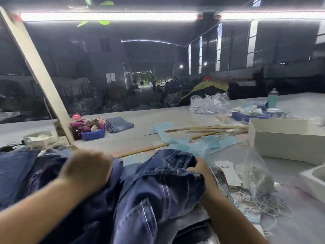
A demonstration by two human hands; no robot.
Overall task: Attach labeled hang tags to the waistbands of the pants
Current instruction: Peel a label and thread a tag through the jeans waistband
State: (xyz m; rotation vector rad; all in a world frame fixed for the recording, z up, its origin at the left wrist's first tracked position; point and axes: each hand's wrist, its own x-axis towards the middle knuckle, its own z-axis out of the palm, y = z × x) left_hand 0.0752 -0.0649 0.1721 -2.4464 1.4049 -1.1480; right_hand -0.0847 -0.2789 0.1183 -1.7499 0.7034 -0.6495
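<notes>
A pair of dark blue jeans (158, 187) is bunched on the grey worktable (175, 113) directly in front of the person, and is gripped at both sides: the left hand (88, 171) is clenched into the denim (blurred, so the finger positions cannot be read precisely), and the right hand (200, 169) is curled around a gathered fold at the far right edge. The white hang tags (228, 173) lie just beside the right hand, next to a clear plastic bag (255, 175) and a tangle of loose white string (260, 205).

A snag is judged likely: if the jeans are dragged rightward, the string and tags could be swept along or knotted into the fabric. The waistband cannot be identified in the crumpled cloth, so a tag could be fixed to the wrong seam.

Open room is seen beyond the jeans, towards the blue paper sheets (202, 143); the right is hemmed by a white box (288, 138).
</notes>
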